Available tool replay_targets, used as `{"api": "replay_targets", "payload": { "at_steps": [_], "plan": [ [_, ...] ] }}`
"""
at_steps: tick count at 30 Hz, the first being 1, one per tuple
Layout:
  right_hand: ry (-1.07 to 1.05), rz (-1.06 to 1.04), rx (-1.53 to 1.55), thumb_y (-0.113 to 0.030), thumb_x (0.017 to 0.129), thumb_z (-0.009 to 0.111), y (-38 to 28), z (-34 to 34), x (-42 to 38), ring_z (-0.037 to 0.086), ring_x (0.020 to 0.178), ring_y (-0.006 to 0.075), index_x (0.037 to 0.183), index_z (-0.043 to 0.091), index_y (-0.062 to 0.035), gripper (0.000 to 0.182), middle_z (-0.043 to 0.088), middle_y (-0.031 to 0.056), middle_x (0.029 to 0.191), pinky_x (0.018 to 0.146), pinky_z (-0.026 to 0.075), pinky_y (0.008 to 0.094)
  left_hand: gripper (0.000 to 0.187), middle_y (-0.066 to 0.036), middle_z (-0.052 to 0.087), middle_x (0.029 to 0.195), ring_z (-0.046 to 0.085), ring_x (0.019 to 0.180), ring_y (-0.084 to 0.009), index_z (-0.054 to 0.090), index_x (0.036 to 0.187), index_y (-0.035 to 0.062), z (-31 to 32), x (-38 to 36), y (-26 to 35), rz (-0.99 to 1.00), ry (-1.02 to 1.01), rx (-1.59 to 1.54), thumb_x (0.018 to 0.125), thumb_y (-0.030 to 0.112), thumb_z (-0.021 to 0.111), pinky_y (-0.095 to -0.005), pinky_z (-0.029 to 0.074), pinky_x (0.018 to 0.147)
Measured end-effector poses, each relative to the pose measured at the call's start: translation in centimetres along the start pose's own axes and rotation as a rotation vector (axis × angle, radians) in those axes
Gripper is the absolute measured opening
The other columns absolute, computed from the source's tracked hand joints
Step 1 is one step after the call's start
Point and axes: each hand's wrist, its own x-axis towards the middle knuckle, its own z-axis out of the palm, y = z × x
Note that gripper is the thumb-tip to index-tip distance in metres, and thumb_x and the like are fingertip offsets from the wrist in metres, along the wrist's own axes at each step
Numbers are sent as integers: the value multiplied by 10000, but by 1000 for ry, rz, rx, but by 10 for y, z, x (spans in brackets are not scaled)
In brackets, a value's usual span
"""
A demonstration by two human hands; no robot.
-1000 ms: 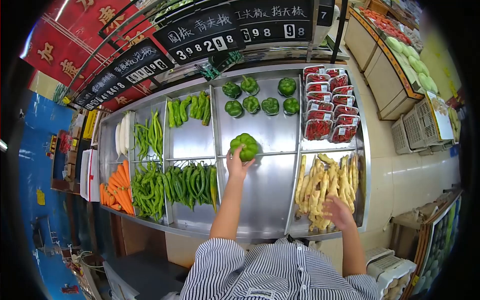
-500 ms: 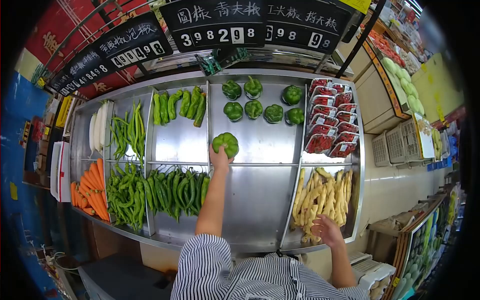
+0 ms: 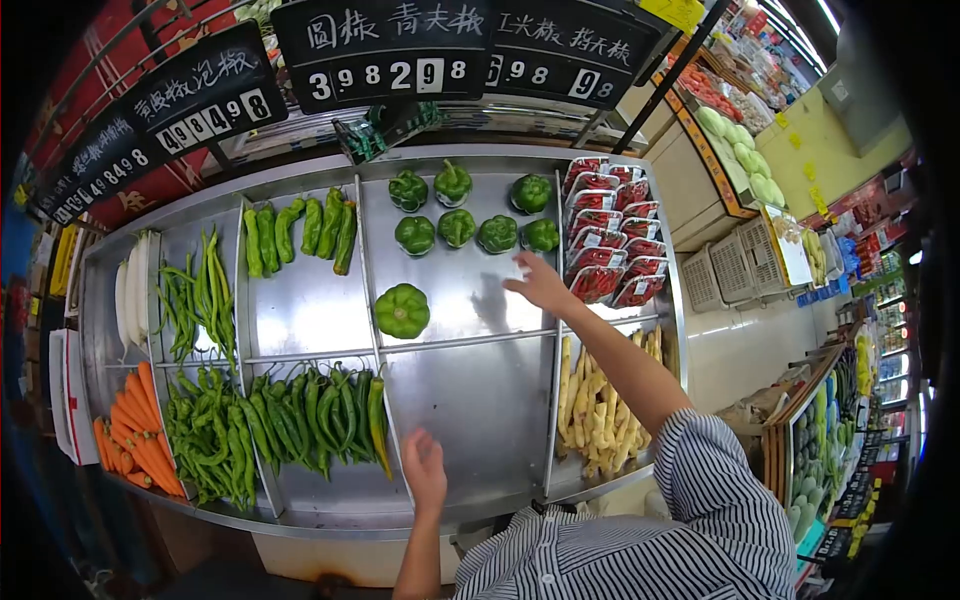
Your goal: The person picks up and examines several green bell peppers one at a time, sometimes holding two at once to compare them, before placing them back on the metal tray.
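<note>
A large green bell pepper [image 3: 402, 310] lies alone on the steel display tray [image 3: 470, 395], just behind a divider bar. My left hand [image 3: 425, 470] is empty with fingers apart, low over the bare front middle compartment near the long green peppers [image 3: 315, 410]. My right hand [image 3: 540, 283] stretches out open over the back compartment, holding nothing. It hovers just in front of a row of several green bell peppers [image 3: 470, 232] and next to the wrapped packs of red chillies [image 3: 610, 235].
Ginger roots [image 3: 600, 405] fill the front right compartment under my right arm. Carrots [image 3: 135, 445], thin green chillies [image 3: 200, 290] and white radishes [image 3: 132, 290] lie at the left. Black price boards [image 3: 390, 50] hang behind the tray. Other produce stands and baskets [image 3: 745, 265] stand at the right.
My left hand has let go of the large green pepper, which now rests on the tray, and drew back to the front. My right hand left the ginger and reached toward the pepper row.
</note>
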Motion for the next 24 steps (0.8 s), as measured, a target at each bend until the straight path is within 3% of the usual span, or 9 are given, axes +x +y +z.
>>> {"api": "replay_targets", "payload": {
  "at_steps": [1,4,7,14,15,18,19,22,24],
  "plan": [
    [21,-63,-228,-279,750,780,-8,4,22,515,1145,340,1257,502,-34,628,522,211,1256,969,429,420,357,-113,508,1226,573,1071,-239,515,1227,5,-5,-17,6,30,-8,53,881,11,602,-323,516,839],
    [31,-59,-553,-289,707,803,-14,15,67,431,1226,437,1336,440,-83,755,402,232,1383,1019,397,474,281,-96,560,1147,598,1001,-229,565,1152,8,-32,-68,7,6,-8,146,875,18,611,-319,518,813],
    [-35,-89,-697,-278,691,815,-13,16,93,386,1251,485,1404,369,-163,849,286,225,1461,1033,390,495,244,-99,583,1093,603,976,-208,578,1115,-13,-67,-118,-18,-193,65,114,877,34,608,-307,512,793],
    [-97,-94,-794,-150,694,762,24,34,123,400,1203,539,1398,384,-237,804,316,235,1434,1010,405,513,238,-103,622,1014,607,934,-170,571,1103,-27,-90,-168,-37,-433,191,-8,902,94,609,-292,503,789],
    [-44,-170,-817,-132,666,753,19,34,118,459,1141,480,1346,427,-211,758,397,207,1327,978,417,504,239,-105,627,1019,608,943,-172,576,1099,-31,-87,-166,-35,-448,193,-40,903,100,610,-288,492,797],
    [-93,-125,-666,-131,647,759,7,24,99,476,1128,442,1306,453,-198,730,430,188,1276,960,426,504,228,-95,634,978,606,905,-160,577,1095,-31,-77,-154,-28,-401,194,-89,915,108,598,-280,494,774],
    [-59,-187,-624,-150,618,783,3,19,93,498,1106,393,1290,456,-189,748,444,178,1246,937,447,478,224,-93,634,972,603,893,-156,577,1091,-31,-75,-150,-24,-389,187,-125,917,108,596,-281,495,768],
    [67,-292,-199,-147,574,815,-15,-8,63,511,1076,372,1276,457,-166,789,466,173,1198,925,461,447,208,-84,634,957,595,860,-145,579,1078,-31,-71,-145,-14,-382,164,-172,923,108,586,-282,496,750],
    [37,-258,16,-122,630,809,-41,-38,34,549,1087,301,1303,432,-125,771,512,138,1206,938,465,386,193,-78,632,948,589,844,-141,581,1065,-30,-69,-139,-11,-385,150,-135,926,104,579,-282,496,740]
  ]
}}
